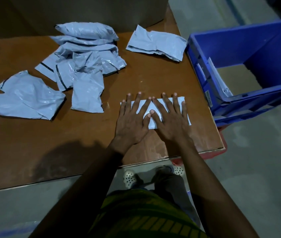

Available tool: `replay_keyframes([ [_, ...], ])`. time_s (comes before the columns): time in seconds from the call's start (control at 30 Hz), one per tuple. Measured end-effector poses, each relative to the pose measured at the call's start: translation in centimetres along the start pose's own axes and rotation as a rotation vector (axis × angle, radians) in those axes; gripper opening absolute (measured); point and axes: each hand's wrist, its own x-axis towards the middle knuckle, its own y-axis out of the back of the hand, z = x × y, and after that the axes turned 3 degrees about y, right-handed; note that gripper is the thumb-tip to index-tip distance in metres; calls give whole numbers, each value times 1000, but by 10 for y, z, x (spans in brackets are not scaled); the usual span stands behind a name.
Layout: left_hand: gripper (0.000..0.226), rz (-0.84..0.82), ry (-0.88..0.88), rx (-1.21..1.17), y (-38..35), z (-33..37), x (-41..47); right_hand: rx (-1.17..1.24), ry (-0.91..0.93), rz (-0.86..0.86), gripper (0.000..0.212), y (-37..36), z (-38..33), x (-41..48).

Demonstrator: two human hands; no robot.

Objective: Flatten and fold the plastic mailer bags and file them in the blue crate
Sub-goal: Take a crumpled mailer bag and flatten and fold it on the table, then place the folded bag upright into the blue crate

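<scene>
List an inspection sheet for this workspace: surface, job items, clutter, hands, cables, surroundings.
Surface: brown wooden table, scuffed.
Job's things: folded mailer flat on the table; crumpled mailers heaped at left; one loose mailer beside the blue crate, pale sheets standing inside it.
Clutter: nothing seen.
Hands: left hand and right hand, fingers straight, press the folded mailer.
Cables: nothing seen.
Surroundings: cardboard box behind the table; concrete floor.

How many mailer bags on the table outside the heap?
3: folded bag under left hand and right hand; flat bag far right by the crate; crumpled bag left of the heap. Heap may hide more.
</scene>
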Motion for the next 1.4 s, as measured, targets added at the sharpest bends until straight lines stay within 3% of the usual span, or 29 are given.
replay_keyframes([
  [0.1, 62, -19, 6, -62, 6, 0, -2, 174, 8, -32, 62, 10, 2, 0],
  [0.2, 51, 111, -5, -188, 15, -1, -16, 341, 26, 138, 52, 22, 8, -18],
  [0.27, 37, 203, -27, -252, 21, -3, -31, 359, 54, 245, 37, 26, 15, -39],
  [0.33, 30, 193, -37, -252, 24, -1, -45, 320, 96, 287, 31, 25, 22, -58],
  [0.57, 32, 159, -4, -251, 25, 5, -50, 310, 141, 407, 9, 11, 20, -61],
  [0.67, 31, 174, -12, -264, 25, 4, -46, 313, 140, 385, 10, 14, 16, -60],
  [0.83, 9, 295, -55, -322, 22, 3, -42, 333, 159, 335, 22, 26, 17, -61],
  [0.93, 5, 377, -82, -369, 32, 9, -37, 298, 177, 383, 30, 39, 19, -57],
  [1.13, 31, 310, -193, -438, 52, 16, -1, 204, 137, 614, 11, 75, 30, -28],
  [1.2, 22, 359, -200, -429, 54, 16, 7, 197, 166, 651, 11, 87, 39, -18],
  [1.4, 29, 594, -239, -215, 86, 48, 74, 128, 120, 801, 12, 135, 80, 4],
])
